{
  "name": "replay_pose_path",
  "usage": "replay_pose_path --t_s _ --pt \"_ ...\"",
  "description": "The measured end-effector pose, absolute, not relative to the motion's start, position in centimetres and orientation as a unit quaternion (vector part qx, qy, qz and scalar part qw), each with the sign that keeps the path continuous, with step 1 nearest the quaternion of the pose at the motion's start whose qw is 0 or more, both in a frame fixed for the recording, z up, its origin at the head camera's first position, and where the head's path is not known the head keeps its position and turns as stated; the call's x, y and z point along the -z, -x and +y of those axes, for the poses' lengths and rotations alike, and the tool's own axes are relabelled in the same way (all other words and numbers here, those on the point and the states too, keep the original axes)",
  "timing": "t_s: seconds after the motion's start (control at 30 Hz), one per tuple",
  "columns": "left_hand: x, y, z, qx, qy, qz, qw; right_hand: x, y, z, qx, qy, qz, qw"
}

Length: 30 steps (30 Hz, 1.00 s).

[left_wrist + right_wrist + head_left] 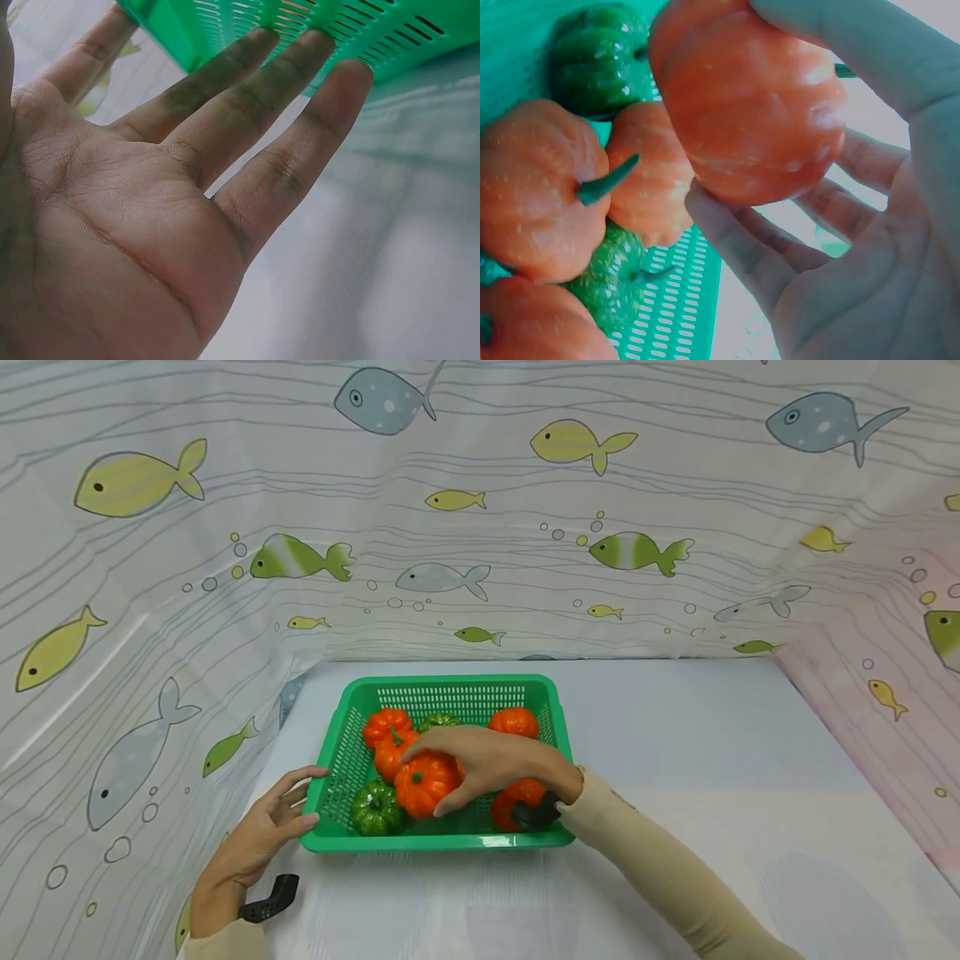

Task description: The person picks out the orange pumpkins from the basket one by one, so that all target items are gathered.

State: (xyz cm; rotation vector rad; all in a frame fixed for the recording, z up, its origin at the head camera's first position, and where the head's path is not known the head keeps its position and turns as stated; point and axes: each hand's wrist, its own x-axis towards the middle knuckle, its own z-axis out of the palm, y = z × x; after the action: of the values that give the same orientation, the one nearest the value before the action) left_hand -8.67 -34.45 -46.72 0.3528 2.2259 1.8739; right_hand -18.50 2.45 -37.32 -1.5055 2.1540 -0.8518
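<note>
Over the green basket [442, 842], its left side touched by our loosely spread left hand [258, 828], our right hand [491, 757] grips an orange pumpkin [424, 787], which we should hold evenly between thumb and opposing fingers

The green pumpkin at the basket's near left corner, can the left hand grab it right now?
Probably not directly: the basket wall stands between the left hand and the green pumpkin, though over the rim looks free.
</note>
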Motion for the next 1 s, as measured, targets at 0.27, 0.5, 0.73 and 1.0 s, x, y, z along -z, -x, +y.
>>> replay_pose_path --t_s 0.27,0.5,0.73,1.0 --pt "47.1 8.8 -34.7 -0.646 -0.124 0.744 0.114 36.6 18.7 4.6 0.334 0.511 0.781 0.135" --pt "47.0 8.8 -34.7 -0.646 -0.129 0.744 0.113 36.7 18.8 7.3 0.355 0.460 0.806 0.111" --pt "46.6 8.5 -34.5 -0.616 -0.117 0.771 0.110 37.2 19.0 10.2 0.391 0.420 0.813 0.098" --pt "47.0 8.6 -34.6 -0.613 -0.122 0.774 0.100 38.3 19.5 13.6 0.426 0.379 0.819 0.070"
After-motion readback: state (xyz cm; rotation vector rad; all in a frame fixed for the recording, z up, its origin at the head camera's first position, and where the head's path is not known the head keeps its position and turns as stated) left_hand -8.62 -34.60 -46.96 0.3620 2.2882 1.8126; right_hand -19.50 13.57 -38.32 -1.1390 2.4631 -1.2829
